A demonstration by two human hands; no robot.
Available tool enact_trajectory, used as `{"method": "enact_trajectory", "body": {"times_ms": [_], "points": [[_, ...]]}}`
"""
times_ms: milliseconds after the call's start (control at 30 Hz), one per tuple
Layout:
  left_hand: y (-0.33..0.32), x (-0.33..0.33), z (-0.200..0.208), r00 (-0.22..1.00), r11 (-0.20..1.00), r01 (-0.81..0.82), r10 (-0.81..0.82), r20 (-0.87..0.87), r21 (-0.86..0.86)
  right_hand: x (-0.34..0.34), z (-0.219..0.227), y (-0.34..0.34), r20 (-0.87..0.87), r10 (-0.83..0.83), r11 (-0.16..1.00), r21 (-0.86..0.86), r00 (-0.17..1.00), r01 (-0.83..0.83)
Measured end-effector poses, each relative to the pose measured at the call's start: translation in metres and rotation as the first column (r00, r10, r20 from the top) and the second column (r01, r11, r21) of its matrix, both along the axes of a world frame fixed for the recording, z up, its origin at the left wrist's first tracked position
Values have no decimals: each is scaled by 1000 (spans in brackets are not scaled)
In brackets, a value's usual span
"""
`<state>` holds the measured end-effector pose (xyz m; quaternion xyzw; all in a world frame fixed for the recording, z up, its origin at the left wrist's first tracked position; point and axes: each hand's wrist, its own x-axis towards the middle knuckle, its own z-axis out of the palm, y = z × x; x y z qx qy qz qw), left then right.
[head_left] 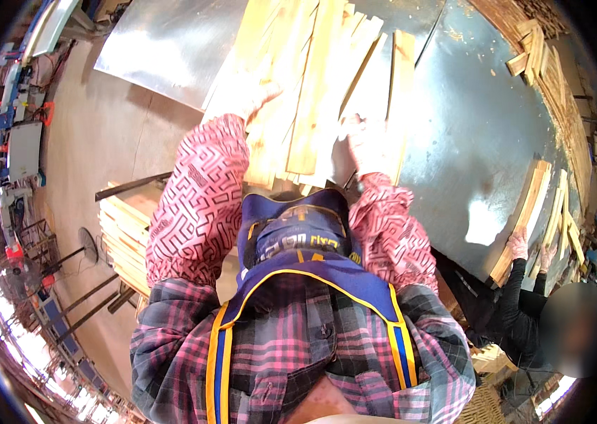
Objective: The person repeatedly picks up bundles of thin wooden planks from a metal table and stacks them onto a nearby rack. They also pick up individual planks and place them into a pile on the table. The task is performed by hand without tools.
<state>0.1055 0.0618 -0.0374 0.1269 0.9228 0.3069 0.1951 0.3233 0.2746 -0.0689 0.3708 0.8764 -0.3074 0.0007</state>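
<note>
Several pale wooden slats (303,106) lie side by side, lengthwise away from me, on a shiny metal tabletop (454,134). My left hand (249,97) rests on the slats toward their left side, fingers stretched over the wood; strong glare washes out its outline. My right hand (365,147) is closed with bent fingers around the near part of a brightly lit slat (373,88). Just to its right lies another separate slat (402,78), with a dark gap beside it. Patterned pink sleeve covers wrap both my forearms.
A stack of boards (125,237) stands at my left beside a metal bar. At the right, another person's hands (517,244) touch slats on the table. More wood strips (535,53) lie at the far right. A fan (89,244) stands on the left floor.
</note>
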Motion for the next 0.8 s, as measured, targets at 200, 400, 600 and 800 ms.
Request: {"method": "enact_trajectory", "body": {"times_ms": [200,400,600,800], "points": [[3,20,34,951,870,-299,307,-45,-392,-23,93,-55,248,-1,976,-210,969,55],[5,22,11,958,875,-229,280,59,-427,-40,107,-51,339,-26,901,-400,941,168],[47,68,42,1000,922,9,-5,11,-387,-53,104,-57,245,-5,848,-512,969,134],[42,92,55,988,838,139,-155,14,-528,-32,87,-17,232,179,915,-397,956,-75]]}}
